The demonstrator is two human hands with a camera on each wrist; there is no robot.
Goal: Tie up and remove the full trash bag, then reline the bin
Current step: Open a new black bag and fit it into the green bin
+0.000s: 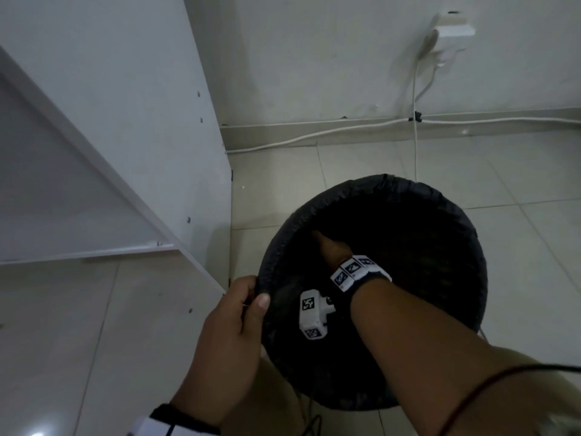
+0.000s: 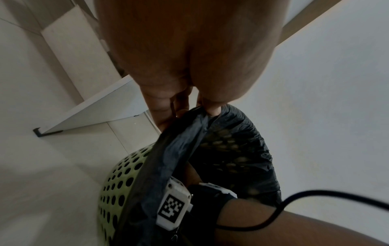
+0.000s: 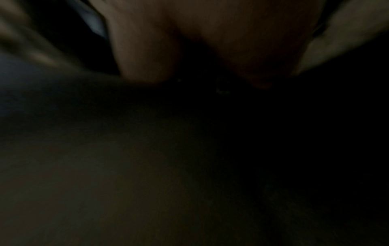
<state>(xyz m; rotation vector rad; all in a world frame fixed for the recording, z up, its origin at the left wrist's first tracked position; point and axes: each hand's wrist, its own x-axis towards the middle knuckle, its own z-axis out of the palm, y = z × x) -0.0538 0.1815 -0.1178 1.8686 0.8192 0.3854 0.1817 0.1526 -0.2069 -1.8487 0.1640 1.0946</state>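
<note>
Down on the tiled floor (image 1: 408,165), against a white wall (image 1: 314,58) and just beside a white shelf unit (image 1: 110,121): found the perforated pale-green bin (image 2: 118,176), upright. Carried a black liner bag (image 1: 408,191), its mouth folded out over most of the rim, so judged the relining step well under way. Saw no tied, full bag anywhere in the 3 views; could not tell where it lay.

Pinched the liner's edge at the near-left rim with the left hand (image 1: 226,335), thumb on the inner face and fingers curled on the outer, probably to keep the thin film from sliding in. Reached the right hand (image 1: 333,247) deep inside the bin, seemingly to push the liner out against wall and bottom. Could not tell whether those fingers were spread, curled or grasping film: swallowed by the dark in the head view, lost to blur and blackness in the right wrist view.

Hid the bin's green wall from above under the bag; showed only in the left wrist view. Noted a white cable (image 1: 314,136) along the skirting and a plug adaptor (image 1: 452,26) up the wall, both well apart from the bin.
</note>
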